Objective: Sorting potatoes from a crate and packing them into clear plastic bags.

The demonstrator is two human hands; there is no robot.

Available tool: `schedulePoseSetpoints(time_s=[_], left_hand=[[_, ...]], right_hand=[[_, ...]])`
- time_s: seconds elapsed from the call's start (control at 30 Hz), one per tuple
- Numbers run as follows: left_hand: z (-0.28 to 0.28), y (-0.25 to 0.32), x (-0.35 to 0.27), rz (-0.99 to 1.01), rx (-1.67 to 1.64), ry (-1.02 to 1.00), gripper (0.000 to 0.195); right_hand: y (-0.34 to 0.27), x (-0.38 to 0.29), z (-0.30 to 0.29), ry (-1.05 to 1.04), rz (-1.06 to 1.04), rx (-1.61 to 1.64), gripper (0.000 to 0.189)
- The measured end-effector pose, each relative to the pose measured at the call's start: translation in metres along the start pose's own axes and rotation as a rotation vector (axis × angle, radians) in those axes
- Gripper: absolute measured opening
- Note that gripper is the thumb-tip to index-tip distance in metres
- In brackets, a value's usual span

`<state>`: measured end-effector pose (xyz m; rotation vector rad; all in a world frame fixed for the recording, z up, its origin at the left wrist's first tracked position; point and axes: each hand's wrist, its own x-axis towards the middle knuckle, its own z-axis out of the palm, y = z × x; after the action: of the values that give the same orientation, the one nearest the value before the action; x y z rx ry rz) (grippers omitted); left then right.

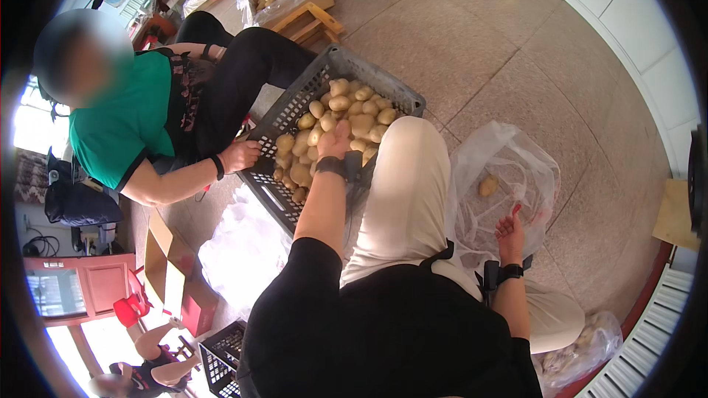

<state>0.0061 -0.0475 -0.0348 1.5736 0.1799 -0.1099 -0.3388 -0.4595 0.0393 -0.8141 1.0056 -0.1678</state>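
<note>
My left hand (335,141) reaches into a black plastic crate (276,105) and rests on a heap of potatoes (362,124). Its fingertips are partly lost among the potatoes, so I cannot tell whether one is gripped. My right hand (509,236) is over the near side of a clear plastic bag (470,166), palm turned up, fingers loosely curled and no potato in it. Something small and red (516,209) shows at its fingertips; whether it is worn or held is unclear. One potato (488,185) lies in the bag, beyond my right hand.
A co-worker's hand (240,156) touches the crate's left side. White plastic bags (246,249) and an opened cardboard box (166,265) lie left. Another person (160,365) works beside a second black crate (221,356). A filled plastic bag (586,345) sits behind my right leg.
</note>
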Motion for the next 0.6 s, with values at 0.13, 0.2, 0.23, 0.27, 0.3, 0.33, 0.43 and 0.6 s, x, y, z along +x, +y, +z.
schedulePoseSetpoints(time_s=[0.13, 0.2, 0.23, 0.27, 0.3, 0.33, 0.43, 0.6], left_hand=[[0.088, 0.134, -0.041, -0.432, -1.168, -0.09, 0.026], [0.122, 0.204, -0.079, -0.316, -1.099, -0.257, 0.023], [0.142, 0.224, -0.098, -0.299, -1.082, -0.395, 0.02], [0.165, 0.239, -0.12, -0.268, -1.043, -0.525, 0.019], [0.185, 0.247, -0.141, -0.316, -0.985, -0.618, 0.018], [0.203, 0.247, -0.157, -0.365, -0.926, -0.714, 0.018], [0.252, 0.188, -0.189, -0.738, -0.937, -0.634, 0.014], [0.278, 0.074, -0.231, -1.044, -0.583, -0.465, 0.008]], right_hand=[[0.006, 0.003, -0.014, 0.045, 0.006, -0.011, 0.028], [0.01, 0.003, -0.011, 0.024, 0.015, -0.068, 0.024], [0.011, 0.003, -0.011, 0.02, 0.013, -0.118, 0.021], [0.012, 0.004, -0.01, 0.026, 0.016, -0.12, 0.021], [0.012, 0.002, -0.008, 0.023, 0.013, -0.164, 0.019], [0.013, 0.002, -0.006, 0.023, 0.01, -0.206, 0.018], [0.023, 0.008, -0.005, 0.002, -0.057, -0.389, 0.02], [0.04, 0.016, -0.016, -0.002, -0.065, -0.577, 0.029]])
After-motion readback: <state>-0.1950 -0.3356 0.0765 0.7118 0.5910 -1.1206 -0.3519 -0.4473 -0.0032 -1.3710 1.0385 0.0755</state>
